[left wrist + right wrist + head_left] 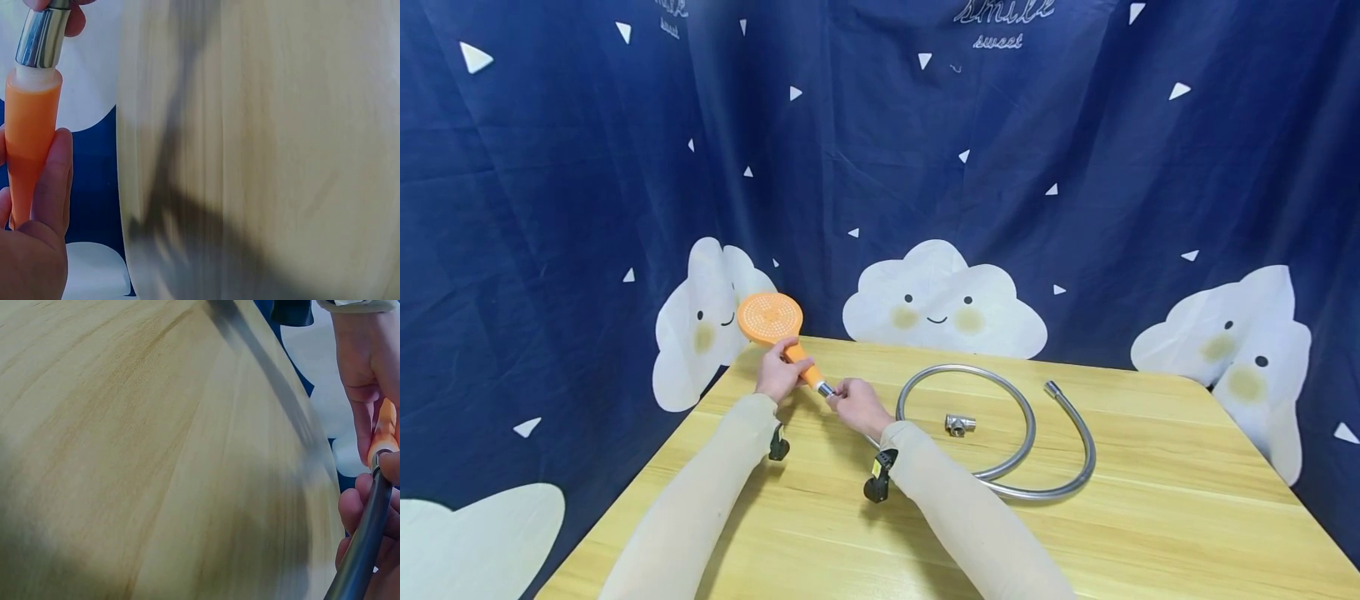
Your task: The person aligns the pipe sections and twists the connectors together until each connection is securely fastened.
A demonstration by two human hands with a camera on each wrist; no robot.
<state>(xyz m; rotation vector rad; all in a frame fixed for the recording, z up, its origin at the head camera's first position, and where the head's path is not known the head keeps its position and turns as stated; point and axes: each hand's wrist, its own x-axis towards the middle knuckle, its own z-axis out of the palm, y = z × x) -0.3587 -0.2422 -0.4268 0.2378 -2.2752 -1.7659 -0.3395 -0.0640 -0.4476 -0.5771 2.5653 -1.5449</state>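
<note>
An orange shower head (770,317) with a round perforated face is raised above the table's far left corner. My left hand (778,372) grips its handle (32,134). At the handle's lower end a shiny metal connector (44,37) of the shower hose meets the white threaded neck. My right hand (859,407) pinches the hose end at this connector, thumb and fingers around it. From the right hand the grey hose (362,550) runs down and loops across the table. How far the connector is threaded on cannot be told.
A small metal tee valve (958,425) lies inside the hose loop (1032,417). The hose's free end (1052,388) rests on the wooden table (1187,483) to the right. Behind hangs a dark blue curtain (880,150) with clouds, close to the table's back edge.
</note>
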